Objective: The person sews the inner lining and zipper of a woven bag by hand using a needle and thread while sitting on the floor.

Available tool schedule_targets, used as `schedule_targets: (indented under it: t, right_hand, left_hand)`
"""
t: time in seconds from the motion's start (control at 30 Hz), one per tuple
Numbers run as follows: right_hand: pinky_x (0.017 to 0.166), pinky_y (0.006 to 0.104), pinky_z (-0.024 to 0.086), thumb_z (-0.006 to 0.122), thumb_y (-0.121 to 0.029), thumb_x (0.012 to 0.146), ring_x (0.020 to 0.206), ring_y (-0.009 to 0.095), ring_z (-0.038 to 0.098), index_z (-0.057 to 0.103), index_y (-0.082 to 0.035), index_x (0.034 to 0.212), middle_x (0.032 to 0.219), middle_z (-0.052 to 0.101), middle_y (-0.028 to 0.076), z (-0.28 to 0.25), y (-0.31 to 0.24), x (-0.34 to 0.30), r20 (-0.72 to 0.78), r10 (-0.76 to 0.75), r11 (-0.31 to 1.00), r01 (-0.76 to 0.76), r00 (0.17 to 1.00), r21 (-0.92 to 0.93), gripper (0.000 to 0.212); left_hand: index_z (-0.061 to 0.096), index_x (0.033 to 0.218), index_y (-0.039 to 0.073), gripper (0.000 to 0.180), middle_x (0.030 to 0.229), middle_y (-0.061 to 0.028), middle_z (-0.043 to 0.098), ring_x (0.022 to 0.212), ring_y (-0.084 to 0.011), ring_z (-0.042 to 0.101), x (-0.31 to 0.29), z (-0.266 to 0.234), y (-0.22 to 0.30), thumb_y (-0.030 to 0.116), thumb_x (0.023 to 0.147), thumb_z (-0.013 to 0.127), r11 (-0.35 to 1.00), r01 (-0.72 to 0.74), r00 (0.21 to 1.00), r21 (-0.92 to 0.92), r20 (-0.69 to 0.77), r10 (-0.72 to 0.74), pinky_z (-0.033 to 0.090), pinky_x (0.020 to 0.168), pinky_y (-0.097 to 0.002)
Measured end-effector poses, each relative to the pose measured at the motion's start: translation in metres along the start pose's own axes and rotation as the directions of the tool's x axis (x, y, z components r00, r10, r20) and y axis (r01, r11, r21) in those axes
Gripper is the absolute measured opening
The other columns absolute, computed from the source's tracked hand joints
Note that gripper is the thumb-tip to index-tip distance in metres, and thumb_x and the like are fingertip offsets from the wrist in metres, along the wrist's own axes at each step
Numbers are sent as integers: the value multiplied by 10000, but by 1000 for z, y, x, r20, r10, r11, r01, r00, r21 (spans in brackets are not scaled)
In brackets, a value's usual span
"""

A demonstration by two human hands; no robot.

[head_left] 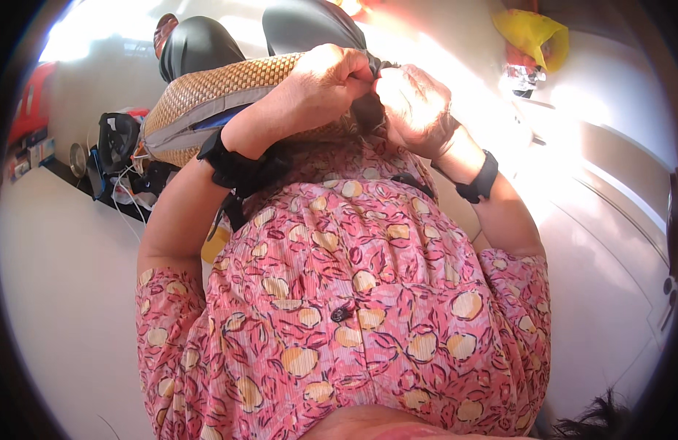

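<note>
A tan woven bag or cushion cover lies across my lap, its grey edging parted to show blue inside. Over its right end my left hand is closed, thumb and fingers pinching a dark piece of cloth. Facing it, my right hand is closed too, its fingertips meeting the left ones at that cloth. Exactly what lies between the fingertips is hidden. Black bands circle both wrists.
Black-clad knees lie beyond the woven thing. At left are a black object with white cables and a red plastic item. A yellow bag sits at the far right, near a pale cabinet. Strong sunlight washes out the area right of my hands.
</note>
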State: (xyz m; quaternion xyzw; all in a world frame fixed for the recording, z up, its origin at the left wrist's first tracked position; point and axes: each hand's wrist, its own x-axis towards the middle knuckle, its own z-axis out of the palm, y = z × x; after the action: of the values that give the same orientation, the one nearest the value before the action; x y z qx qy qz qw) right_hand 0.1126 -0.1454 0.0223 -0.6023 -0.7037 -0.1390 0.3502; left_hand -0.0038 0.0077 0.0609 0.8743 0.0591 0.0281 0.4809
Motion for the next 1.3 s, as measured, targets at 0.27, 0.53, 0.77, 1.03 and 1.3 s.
schedule_targets:
  t: [0.27, 0.53, 0.77, 1.03, 1.3]
  right_hand:
    - [605, 336, 523, 676, 7, 689, 706, 255, 624, 623, -34, 842, 810, 598, 97, -15, -1, -7, -106, 426, 895, -401, 899, 196, 168]
    - [612, 330, 533, 673, 5, 673, 718, 257, 630, 635, 10, 829, 836, 630, 126, -4, -20, -2, -114, 214, 972, -200, 970, 120, 161]
    - [540, 317, 512, 669, 5, 675, 677, 238, 607, 623, 4, 819, 791, 606, 104, 5, -12, 1, -184, 92, 994, -79, 979, 81, 151]
    - [519, 314, 490, 599, 13, 683, 627, 229, 563, 566, -15, 813, 753, 551, 89, -4, -20, 14, -162, 120, 993, -118, 979, 26, 137]
    - [543, 216, 452, 437, -237, 993, 621, 125, 574, 434, 3, 880, 809, 600, 142, -99, -73, 40, 100, 583, 518, -464, 806, 718, 266]
  left_hand:
    - [605, 881, -22, 136, 746, -135, 621, 698, -225, 587, 0, 0, -1, 103, 830, 589, 993, 88, 996, -78, 31, -86, 461, 651, -313]
    - [604, 849, -34, 132, 726, -116, 626, 670, -202, 583, 0, 1, -2, 94, 821, 587, 985, 45, 997, -164, 64, -35, 457, 633, -298]
    - [604, 830, -40, 125, 695, -85, 605, 628, -125, 547, 3, -8, -2, 81, 804, 587, 980, 56, 993, -192, 110, -36, 437, 586, -261]
    - [591, 830, -30, 102, 707, -142, 598, 651, -249, 587, -1, 7, -5, 69, 808, 592, 986, -82, 996, -148, -29, 79, 460, 603, -327]
    - [545, 817, 10, 87, 752, -152, 553, 716, -358, 558, -22, 23, -1, -2, 778, 621, 950, -286, 932, 127, -193, 306, 463, 630, -406]
